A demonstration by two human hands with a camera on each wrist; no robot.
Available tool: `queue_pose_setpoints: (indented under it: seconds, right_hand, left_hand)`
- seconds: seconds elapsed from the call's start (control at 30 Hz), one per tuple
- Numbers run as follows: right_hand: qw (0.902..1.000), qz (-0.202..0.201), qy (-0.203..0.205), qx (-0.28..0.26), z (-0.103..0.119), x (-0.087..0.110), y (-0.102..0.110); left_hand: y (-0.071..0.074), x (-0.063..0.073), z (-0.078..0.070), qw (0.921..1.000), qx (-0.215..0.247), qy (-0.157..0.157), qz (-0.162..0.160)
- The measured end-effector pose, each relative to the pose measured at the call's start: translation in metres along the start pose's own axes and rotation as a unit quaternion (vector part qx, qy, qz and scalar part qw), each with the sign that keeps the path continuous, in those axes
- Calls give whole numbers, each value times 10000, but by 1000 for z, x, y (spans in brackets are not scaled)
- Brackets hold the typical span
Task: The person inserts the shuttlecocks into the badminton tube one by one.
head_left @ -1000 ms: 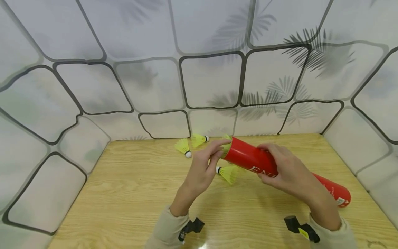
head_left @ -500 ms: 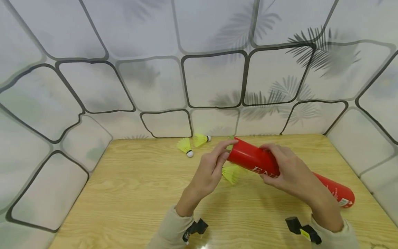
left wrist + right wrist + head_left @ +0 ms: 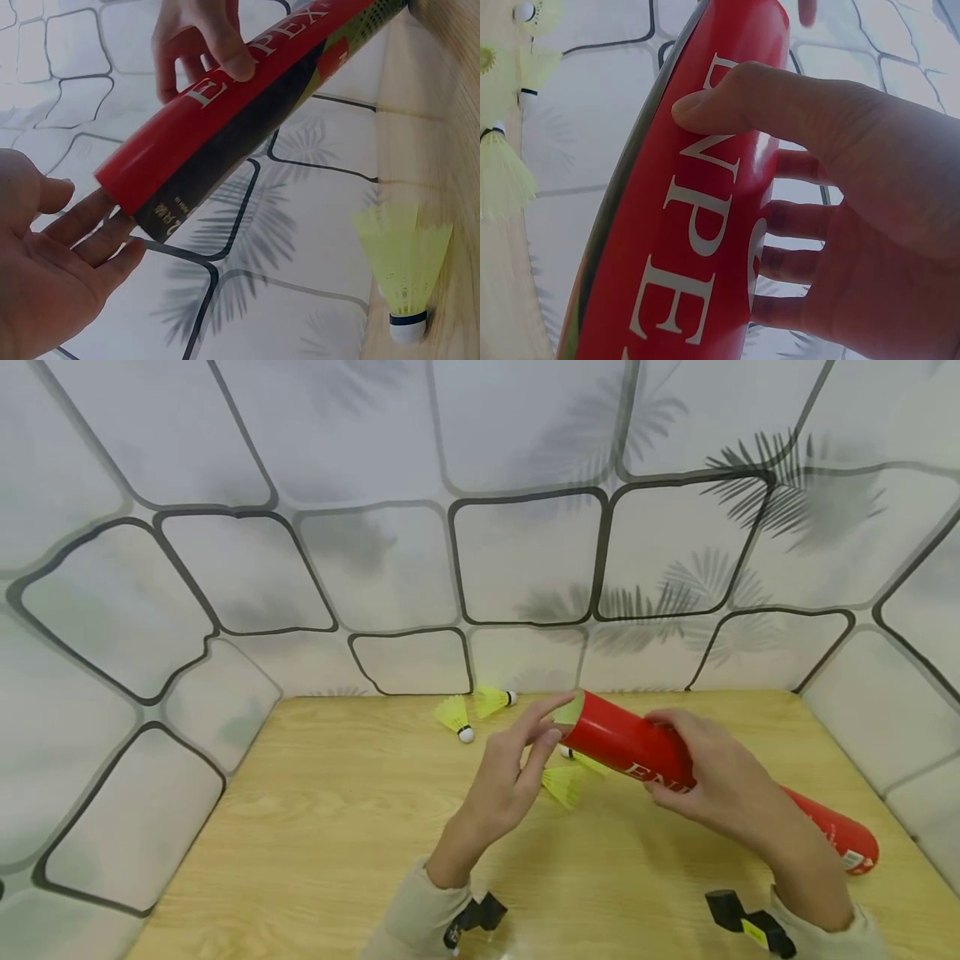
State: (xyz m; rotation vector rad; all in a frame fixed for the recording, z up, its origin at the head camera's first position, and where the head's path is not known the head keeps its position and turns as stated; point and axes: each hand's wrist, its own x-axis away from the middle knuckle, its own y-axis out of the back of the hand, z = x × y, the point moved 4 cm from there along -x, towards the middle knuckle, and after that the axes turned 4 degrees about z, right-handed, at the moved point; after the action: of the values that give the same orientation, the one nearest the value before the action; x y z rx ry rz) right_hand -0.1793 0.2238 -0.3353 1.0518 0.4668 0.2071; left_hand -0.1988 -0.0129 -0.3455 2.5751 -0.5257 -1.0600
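Red tube [image 3: 626,742], held aslant between a person's two hands. In the head view, the right hand [image 3: 720,777] grips it round its middle. The tube's mouth [image 3: 568,717] faces the left hand [image 3: 501,777], and its other end slants out past the right wrist. Pale green shows in the mouth; whether this is lining or contents cannot be told. Two yellow shuttlecocks [image 3: 453,718] lie on the wooden table [image 3: 315,810] beyond the left hand; two more lie between the hands, partly hidden.

In the left wrist view, the left hand is loosely spread, its thumb clear of the tube. Its fingers reach to the mouth, some tips hidden at the edge. A shuttlecock rests on the table, well apart from this hand.

In the right wrist view, the thumb lies across white lettering while the fingers go behind the tube. More shuttlecocks lie on the tube's other side from that hand.

The tube looks light and stiff, probably card, with a glossy skin that may slip. The middle seems the best place to hold it; the thin rim could dent if squeezed.
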Motion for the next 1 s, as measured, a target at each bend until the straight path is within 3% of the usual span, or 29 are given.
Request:
queue_pose_setpoints:
  seconds: [0.23, 0.33, 0.5, 0.7, 1.0]
  right_hand:
    - [9994, -266, -69, 215, -13, 11, 9]
    - [9993, -310, -91, 187, -19, 13, 13]
    - [9990, -372, -161, 189, -27, 14, 17]
    - [9979, -571, -147, 265, -32, 13, 19]
    - [9976, -630, -192, 207, -39, 16, 23]
  left_hand:
    - [-2, 0, 0, 9999, -48, -82, -134]
    - [-6, -1, 3, 9999, -93, 30, -101]
    - [-14, 2, 11, 9983, -93, 546, 197]
    - [-27, 9, 22, 9901, -36, 1209, 712]
    - [-71, 28, 34, 9700, -134, 1958, 1433]
